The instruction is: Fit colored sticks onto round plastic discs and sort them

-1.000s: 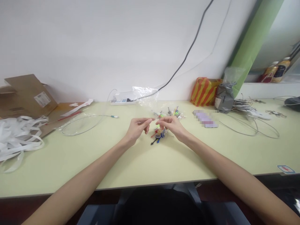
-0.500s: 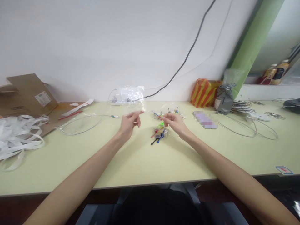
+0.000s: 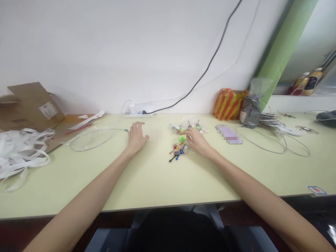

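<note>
My left hand (image 3: 137,136) hovers over or rests on the table, fingers spread and nothing in them. Its fingers are beside the teal-tipped end of a grey cable (image 3: 106,129). My right hand (image 3: 196,139) is at the small colourful plastic pieces, index finger stretched out and thumb a little apart from it. Part of a farther heap of pieces (image 3: 174,128) lies behind its fingers. A nearer heap (image 3: 179,149) has red, blue, green and black pieces, some arrow-shaped. Clear plastic film (image 3: 193,121) shows around the farther heap.
On the left are white ribbon strips (image 3: 21,150) and a cardboard box (image 3: 35,108). A power strip (image 3: 138,114) lies against the wall. To the right stand a phone (image 3: 229,134), a striped bag (image 3: 228,104), a grey bag (image 3: 250,113) and cables (image 3: 283,148).
My left hand has moved left and spread its fingers. The shiny clear plastic in front of the power strip no longer shows. My right hand's index finger has stretched out from its pinch.
</note>
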`<action>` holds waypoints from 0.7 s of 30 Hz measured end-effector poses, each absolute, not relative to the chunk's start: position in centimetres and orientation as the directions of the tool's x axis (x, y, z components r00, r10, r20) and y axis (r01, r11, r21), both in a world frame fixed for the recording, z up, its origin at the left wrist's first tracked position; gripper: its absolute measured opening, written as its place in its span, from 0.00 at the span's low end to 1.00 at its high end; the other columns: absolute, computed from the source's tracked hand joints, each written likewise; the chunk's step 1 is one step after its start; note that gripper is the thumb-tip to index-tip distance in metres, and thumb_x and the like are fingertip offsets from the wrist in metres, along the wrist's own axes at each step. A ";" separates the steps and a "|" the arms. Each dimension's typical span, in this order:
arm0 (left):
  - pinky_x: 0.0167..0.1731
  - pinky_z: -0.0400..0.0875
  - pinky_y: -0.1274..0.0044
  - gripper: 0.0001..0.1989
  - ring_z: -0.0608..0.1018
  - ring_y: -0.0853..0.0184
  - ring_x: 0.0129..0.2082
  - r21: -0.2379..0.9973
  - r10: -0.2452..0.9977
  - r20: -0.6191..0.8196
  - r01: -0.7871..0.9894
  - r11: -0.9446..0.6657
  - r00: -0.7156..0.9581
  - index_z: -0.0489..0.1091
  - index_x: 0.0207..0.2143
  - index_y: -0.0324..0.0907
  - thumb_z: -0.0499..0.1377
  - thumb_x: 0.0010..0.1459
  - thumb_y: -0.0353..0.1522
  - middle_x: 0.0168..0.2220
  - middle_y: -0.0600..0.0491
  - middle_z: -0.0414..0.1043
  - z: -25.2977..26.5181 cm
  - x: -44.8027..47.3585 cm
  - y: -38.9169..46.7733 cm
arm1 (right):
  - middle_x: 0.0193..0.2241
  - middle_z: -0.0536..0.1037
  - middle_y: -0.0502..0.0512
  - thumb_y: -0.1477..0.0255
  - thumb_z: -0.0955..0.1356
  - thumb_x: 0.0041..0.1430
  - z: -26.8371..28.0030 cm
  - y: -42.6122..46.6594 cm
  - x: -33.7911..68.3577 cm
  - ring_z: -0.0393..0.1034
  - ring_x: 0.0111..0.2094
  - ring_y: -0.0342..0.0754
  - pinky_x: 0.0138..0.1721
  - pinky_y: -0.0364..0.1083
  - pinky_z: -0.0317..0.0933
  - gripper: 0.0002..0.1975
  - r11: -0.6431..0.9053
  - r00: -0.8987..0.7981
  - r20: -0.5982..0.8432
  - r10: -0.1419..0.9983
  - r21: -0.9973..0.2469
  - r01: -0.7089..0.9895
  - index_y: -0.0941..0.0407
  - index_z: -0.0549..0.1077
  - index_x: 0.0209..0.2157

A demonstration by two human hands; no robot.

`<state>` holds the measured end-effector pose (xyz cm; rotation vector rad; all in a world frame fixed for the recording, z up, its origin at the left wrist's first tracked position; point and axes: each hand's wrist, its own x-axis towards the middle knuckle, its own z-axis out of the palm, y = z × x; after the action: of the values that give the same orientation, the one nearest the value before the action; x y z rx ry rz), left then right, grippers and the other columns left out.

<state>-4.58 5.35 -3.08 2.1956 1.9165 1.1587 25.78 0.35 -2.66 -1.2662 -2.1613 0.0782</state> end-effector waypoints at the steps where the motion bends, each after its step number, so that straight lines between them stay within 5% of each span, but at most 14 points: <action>1: 0.66 0.52 0.55 0.24 0.57 0.49 0.69 0.332 0.852 0.512 0.888 -0.317 0.113 0.68 0.54 0.43 0.58 0.54 0.31 0.67 0.43 0.57 -3.1 -4.3 5.2 | 0.49 0.80 0.59 0.85 0.60 0.60 -2.7 0.5 25.9 0.72 0.50 0.53 0.51 0.47 0.61 0.24 0.549 -0.376 0.459 0.805 -0.338 0.764 0.56 0.79 0.50; 3: 0.68 0.49 0.56 0.20 0.53 0.52 0.72 0.197 0.858 0.399 0.884 -0.425 0.324 0.70 0.55 0.43 0.51 0.62 0.34 0.69 0.46 0.56 -3.4 -3.7 5.0 | 0.49 0.81 0.58 0.84 0.61 0.61 -2.8 0.6 26.1 0.72 0.51 0.53 0.51 0.47 0.61 0.23 0.555 -0.416 0.407 0.813 -0.327 0.765 0.55 0.80 0.50; 7: 0.68 0.54 0.61 0.27 0.59 0.54 0.70 0.199 0.863 0.146 0.840 -0.505 0.484 0.65 0.63 0.40 0.44 0.68 0.41 0.69 0.44 0.58 -4.1 -2.9 4.7 | 0.45 0.82 0.57 0.78 0.65 0.64 -2.6 0.9 26.4 0.74 0.49 0.53 0.51 0.47 0.61 0.14 0.474 -0.369 0.349 0.862 -0.291 0.831 0.55 0.82 0.43; 11: 0.69 0.47 0.55 0.29 0.50 0.52 0.73 0.176 0.851 0.201 0.837 -0.518 0.485 0.59 0.67 0.42 0.42 0.69 0.43 0.71 0.45 0.54 -3.1 -1.8 3.2 | 0.41 0.83 0.56 0.75 0.67 0.63 -2.2 0.9 26.5 0.75 0.45 0.52 0.45 0.45 0.61 0.09 0.399 -0.323 0.301 0.897 -0.236 0.886 0.54 0.82 0.39; 14: 0.65 0.58 0.61 0.29 0.67 0.55 0.65 0.240 0.798 0.221 0.762 -0.602 0.561 0.65 0.63 0.44 0.39 0.71 0.46 0.64 0.46 0.65 -1.5 -0.1 0.7 | 0.40 0.82 0.56 0.76 0.66 0.63 -2.0 0.8 26.7 0.75 0.43 0.51 0.39 0.44 0.59 0.10 0.370 -0.308 0.267 0.913 -0.226 0.901 0.55 0.80 0.39; 17: 0.63 0.61 0.62 0.37 0.67 0.52 0.65 0.356 0.776 0.094 0.707 -0.611 0.624 0.46 0.73 0.48 0.44 0.68 0.54 0.69 0.45 0.59 -1.1 2.1 -1.9 | 0.39 0.82 0.57 0.78 0.65 0.62 -1.9 0.9 27.0 0.74 0.42 0.51 0.38 0.44 0.57 0.10 0.332 -0.271 0.261 0.927 -0.231 0.914 0.55 0.79 0.38; 19: 0.67 0.54 0.60 0.44 0.56 0.52 0.71 0.376 0.719 0.062 0.651 -0.659 0.692 0.30 0.74 0.50 0.47 0.66 0.56 0.73 0.45 0.46 -1.6 3.4 -3.0 | 0.39 0.82 0.57 0.77 0.65 0.62 -1.9 1.0 27.3 0.74 0.42 0.52 0.37 0.44 0.57 0.10 0.304 -0.233 0.284 0.930 -0.239 0.922 0.56 0.79 0.37; 21: 0.69 0.46 0.56 0.46 0.46 0.51 0.74 0.339 0.681 0.084 0.622 -0.706 0.727 0.28 0.74 0.50 0.48 0.65 0.56 0.75 0.46 0.36 -2.4 4.6 -3.5 | 0.39 0.82 0.58 0.76 0.66 0.63 -2.0 1.2 27.5 0.74 0.42 0.52 0.37 0.45 0.57 0.09 0.278 -0.190 0.320 0.928 -0.260 0.925 0.55 0.78 0.38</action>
<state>4.61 -3.47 -2.35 2.6437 1.0225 0.2937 27.50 1.17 -1.96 -1.6695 -2.1434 0.0118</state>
